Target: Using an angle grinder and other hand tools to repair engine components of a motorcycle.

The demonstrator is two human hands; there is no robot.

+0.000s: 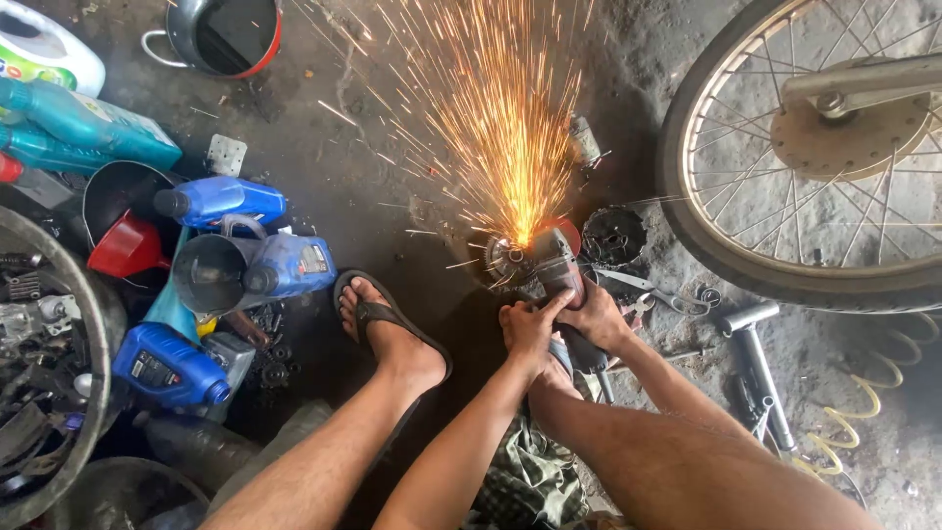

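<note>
Left hand (528,329): centre of the frame, fingers curled and pressed together over the rear body of the angle grinder (557,267), thumb stretched up along its side.
Right hand (597,319): just right of the left hand and touching it, fingers wrapped round the grinder's handle; the fingertips are hidden underneath.
Angle grinder: centre of the frame, slightly above both hands, its head pointing to the upper left, a red guard at its front.
Metal part (506,255): small round piece on the ground, just left of the grinder's head, touching the disc where the sparks begin.
Sparks (491,108): a wide orange fan rising from the contact point to the top edge of the frame.
Left foot (385,329): in a dark flip-flop, flat on the floor left of the hands, near the metal part.
Motorcycle wheel (785,265): upper right, spoked, its tyre resting on the floor, well apart from the hands.
Sprocket (613,236): dark toothed ring just right of the grinder's head.
Pliers (657,292): lying on the ground right of the right hand.
Blue oil bottles (221,201): left of the frame, lying among a grey funnel (208,273) and a red funnel (128,247).
Pan (224,34): top left of centre, red outside, dark inside.
Floor (373,177): dark, greasy concrete.
</note>
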